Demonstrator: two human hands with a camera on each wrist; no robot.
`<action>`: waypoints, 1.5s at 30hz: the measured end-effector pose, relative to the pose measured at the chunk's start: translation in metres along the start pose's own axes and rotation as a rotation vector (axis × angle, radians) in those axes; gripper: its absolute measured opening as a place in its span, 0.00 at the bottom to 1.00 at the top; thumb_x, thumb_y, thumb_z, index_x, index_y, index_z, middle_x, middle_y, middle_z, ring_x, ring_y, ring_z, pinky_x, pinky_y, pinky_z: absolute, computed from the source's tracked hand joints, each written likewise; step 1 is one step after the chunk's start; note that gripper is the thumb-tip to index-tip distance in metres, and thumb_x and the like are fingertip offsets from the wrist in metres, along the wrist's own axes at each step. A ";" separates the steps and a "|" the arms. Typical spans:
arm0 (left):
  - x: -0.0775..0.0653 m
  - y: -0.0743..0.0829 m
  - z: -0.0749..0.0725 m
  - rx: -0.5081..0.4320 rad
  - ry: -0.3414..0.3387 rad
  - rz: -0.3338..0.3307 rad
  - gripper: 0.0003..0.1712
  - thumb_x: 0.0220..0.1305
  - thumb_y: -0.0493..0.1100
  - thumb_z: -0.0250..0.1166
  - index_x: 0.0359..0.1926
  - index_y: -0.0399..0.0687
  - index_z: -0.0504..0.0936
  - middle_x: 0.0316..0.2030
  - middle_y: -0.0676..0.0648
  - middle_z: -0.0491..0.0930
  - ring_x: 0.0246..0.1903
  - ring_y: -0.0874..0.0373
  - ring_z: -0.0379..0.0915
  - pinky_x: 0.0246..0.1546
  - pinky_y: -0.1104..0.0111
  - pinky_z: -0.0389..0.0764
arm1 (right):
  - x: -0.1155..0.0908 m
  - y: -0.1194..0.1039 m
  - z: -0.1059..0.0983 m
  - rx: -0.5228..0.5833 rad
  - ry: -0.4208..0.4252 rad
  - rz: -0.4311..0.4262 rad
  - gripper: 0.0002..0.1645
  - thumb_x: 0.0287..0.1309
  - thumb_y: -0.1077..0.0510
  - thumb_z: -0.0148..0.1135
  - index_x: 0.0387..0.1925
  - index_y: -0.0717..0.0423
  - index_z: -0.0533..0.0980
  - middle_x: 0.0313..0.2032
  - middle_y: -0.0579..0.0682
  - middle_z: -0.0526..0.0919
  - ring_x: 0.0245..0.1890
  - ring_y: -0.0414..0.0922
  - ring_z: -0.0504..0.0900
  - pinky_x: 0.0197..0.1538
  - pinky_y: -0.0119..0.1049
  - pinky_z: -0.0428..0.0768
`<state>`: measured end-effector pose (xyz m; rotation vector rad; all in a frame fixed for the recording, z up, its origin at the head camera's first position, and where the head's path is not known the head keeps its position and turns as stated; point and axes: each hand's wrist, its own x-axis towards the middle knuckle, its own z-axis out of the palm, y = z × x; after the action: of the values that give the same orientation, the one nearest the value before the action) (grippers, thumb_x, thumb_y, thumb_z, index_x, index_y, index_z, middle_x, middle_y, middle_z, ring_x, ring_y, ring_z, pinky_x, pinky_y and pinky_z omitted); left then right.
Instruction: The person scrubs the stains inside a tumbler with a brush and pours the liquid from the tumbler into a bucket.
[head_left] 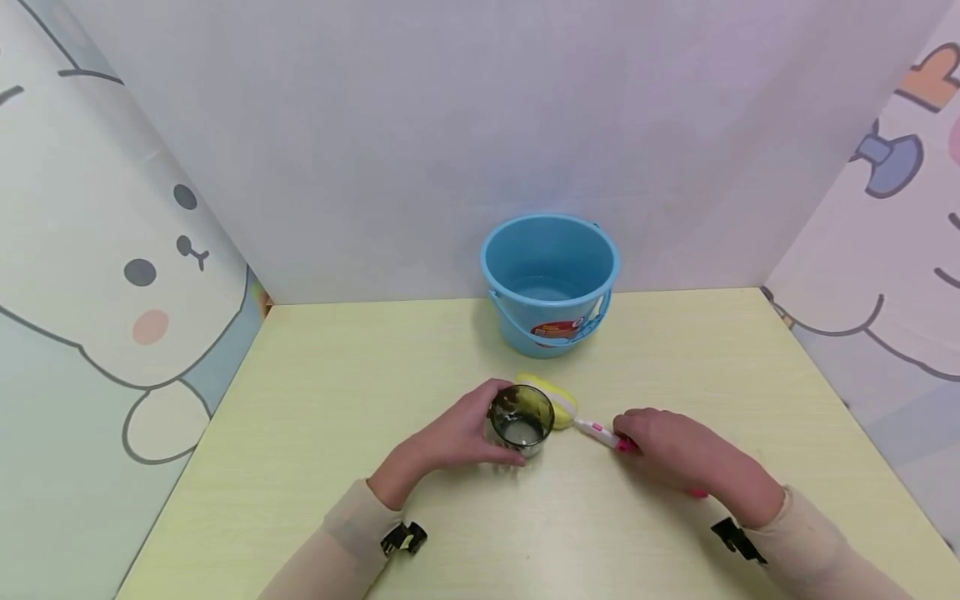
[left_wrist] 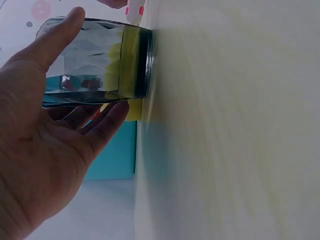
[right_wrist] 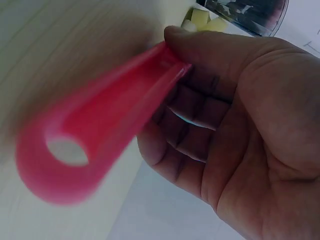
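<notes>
A dark, translucent drinking glass (head_left: 522,421) stands upright, its base at or very near the tabletop. My left hand (head_left: 468,427) holds it from the left, thumb on one side and fingers on the other, as the left wrist view of the glass (left_wrist: 100,60) shows. Behind and right of the glass lies a sponge bottle brush with a yellow head (head_left: 562,400) and a white and pink handle (head_left: 596,431). My right hand (head_left: 675,450) grips that handle, and its pink looped end (right_wrist: 110,120) sticks out from the fingers in the right wrist view.
Behind the brush, a light blue bucket (head_left: 551,325) with its handle hanging at the front stands near the back wall (head_left: 375,150). The pale wooden table (head_left: 300,442) has side panels printed with cartoon animals (head_left: 112,250).
</notes>
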<state>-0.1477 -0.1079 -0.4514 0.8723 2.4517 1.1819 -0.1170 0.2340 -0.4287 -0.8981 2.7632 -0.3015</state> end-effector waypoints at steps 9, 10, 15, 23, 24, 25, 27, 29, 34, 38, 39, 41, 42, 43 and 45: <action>0.000 0.001 0.001 -0.015 0.008 -0.003 0.57 0.51 0.56 0.87 0.75 0.47 0.65 0.65 0.51 0.75 0.66 0.57 0.71 0.70 0.58 0.72 | 0.003 0.007 -0.004 -0.068 0.119 0.013 0.12 0.56 0.67 0.79 0.37 0.52 0.83 0.29 0.40 0.76 0.28 0.38 0.72 0.34 0.37 0.83; 0.000 0.000 0.001 -0.015 0.010 0.000 0.57 0.51 0.56 0.87 0.74 0.47 0.65 0.65 0.51 0.75 0.66 0.57 0.71 0.70 0.58 0.72 | 0.003 0.008 -0.005 -0.079 0.138 0.022 0.12 0.55 0.67 0.79 0.38 0.52 0.84 0.30 0.41 0.77 0.28 0.38 0.73 0.34 0.38 0.84; 0.000 -0.001 0.001 -0.015 0.010 -0.001 0.57 0.52 0.55 0.87 0.75 0.48 0.64 0.65 0.52 0.75 0.66 0.58 0.71 0.70 0.59 0.72 | 0.003 0.010 -0.010 -0.112 0.232 0.063 0.13 0.52 0.64 0.83 0.39 0.52 0.87 0.29 0.40 0.78 0.28 0.39 0.76 0.32 0.38 0.84; 0.000 -0.001 0.001 -0.029 0.020 0.014 0.55 0.52 0.54 0.87 0.74 0.50 0.65 0.65 0.53 0.75 0.66 0.58 0.71 0.71 0.60 0.72 | 0.002 0.014 -0.020 -0.189 0.343 0.075 0.11 0.51 0.63 0.84 0.36 0.50 0.89 0.27 0.39 0.76 0.28 0.41 0.76 0.25 0.37 0.79; 0.000 -0.001 0.001 -0.032 0.021 0.016 0.55 0.52 0.54 0.87 0.74 0.50 0.65 0.65 0.53 0.76 0.66 0.58 0.71 0.71 0.60 0.72 | 0.001 0.015 -0.022 -0.197 0.356 0.070 0.12 0.51 0.63 0.84 0.36 0.50 0.89 0.27 0.39 0.76 0.29 0.42 0.77 0.25 0.37 0.80; 0.000 -0.001 0.001 -0.037 0.023 0.019 0.55 0.52 0.54 0.87 0.74 0.50 0.65 0.65 0.53 0.76 0.66 0.58 0.71 0.71 0.60 0.72 | 0.000 0.016 -0.024 -0.208 0.370 0.065 0.12 0.50 0.63 0.84 0.36 0.51 0.89 0.27 0.40 0.77 0.29 0.42 0.78 0.25 0.37 0.80; 0.000 -0.001 0.001 -0.043 0.028 0.022 0.55 0.52 0.53 0.87 0.74 0.51 0.65 0.65 0.54 0.76 0.66 0.59 0.71 0.70 0.60 0.72 | -0.002 0.017 -0.028 -0.225 0.397 0.059 0.12 0.50 0.63 0.85 0.36 0.51 0.89 0.27 0.40 0.78 0.30 0.44 0.78 0.25 0.38 0.80; 0.001 -0.001 0.001 -0.049 0.030 0.023 0.55 0.51 0.53 0.87 0.74 0.51 0.65 0.65 0.53 0.76 0.65 0.59 0.72 0.70 0.60 0.72 | -0.004 0.018 -0.032 -0.244 0.411 0.055 0.12 0.50 0.63 0.85 0.36 0.51 0.89 0.28 0.41 0.79 0.30 0.44 0.78 0.25 0.38 0.80; 0.001 -0.001 0.001 -0.064 0.035 0.018 0.55 0.51 0.53 0.87 0.74 0.49 0.66 0.65 0.51 0.76 0.65 0.58 0.72 0.69 0.59 0.73 | -0.010 0.021 -0.046 -0.276 0.431 0.058 0.13 0.50 0.62 0.85 0.38 0.49 0.89 0.29 0.41 0.80 0.30 0.45 0.79 0.24 0.38 0.79; 0.002 -0.001 0.001 -0.067 0.039 0.014 0.55 0.50 0.53 0.88 0.74 0.49 0.66 0.65 0.51 0.76 0.65 0.58 0.72 0.69 0.59 0.74 | -0.017 0.024 -0.055 -0.286 0.455 0.046 0.15 0.48 0.62 0.85 0.39 0.49 0.89 0.29 0.40 0.80 0.30 0.45 0.78 0.23 0.38 0.77; 0.002 -0.001 0.001 -0.067 0.039 0.012 0.55 0.50 0.53 0.88 0.74 0.49 0.66 0.65 0.51 0.76 0.65 0.58 0.72 0.69 0.59 0.74 | -0.019 0.024 -0.056 -0.293 0.466 0.038 0.15 0.47 0.62 0.86 0.38 0.49 0.89 0.29 0.40 0.80 0.30 0.45 0.78 0.23 0.37 0.77; 0.002 -0.001 0.001 -0.067 0.039 0.008 0.56 0.50 0.53 0.88 0.74 0.49 0.66 0.65 0.52 0.76 0.65 0.58 0.72 0.68 0.60 0.74 | -0.022 0.025 -0.060 -0.305 0.485 0.025 0.16 0.46 0.62 0.86 0.39 0.49 0.90 0.29 0.40 0.80 0.29 0.44 0.77 0.22 0.36 0.76; 0.002 -0.001 0.001 -0.069 0.038 0.007 0.56 0.50 0.53 0.88 0.74 0.49 0.66 0.65 0.52 0.76 0.65 0.58 0.72 0.68 0.60 0.74 | -0.023 0.025 -0.062 -0.313 0.496 0.017 0.17 0.45 0.62 0.86 0.39 0.49 0.90 0.29 0.40 0.80 0.29 0.44 0.77 0.22 0.36 0.75; 0.002 0.000 0.001 -0.070 0.037 0.007 0.56 0.50 0.53 0.88 0.74 0.49 0.66 0.65 0.52 0.76 0.65 0.58 0.72 0.68 0.60 0.74 | -0.025 0.025 -0.064 -0.320 0.506 0.009 0.17 0.45 0.62 0.86 0.39 0.50 0.90 0.29 0.41 0.80 0.29 0.44 0.77 0.22 0.36 0.75; 0.001 0.000 0.001 -0.074 0.036 0.005 0.56 0.50 0.53 0.88 0.74 0.49 0.66 0.65 0.52 0.76 0.65 0.58 0.72 0.68 0.60 0.74 | -0.027 0.025 -0.068 -0.334 0.531 -0.007 0.17 0.44 0.62 0.86 0.39 0.51 0.90 0.29 0.42 0.81 0.29 0.45 0.77 0.23 0.37 0.75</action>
<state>-0.1481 -0.1062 -0.4516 0.8442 2.4187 1.2921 -0.1277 0.2782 -0.3660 -1.0244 3.3735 -0.0834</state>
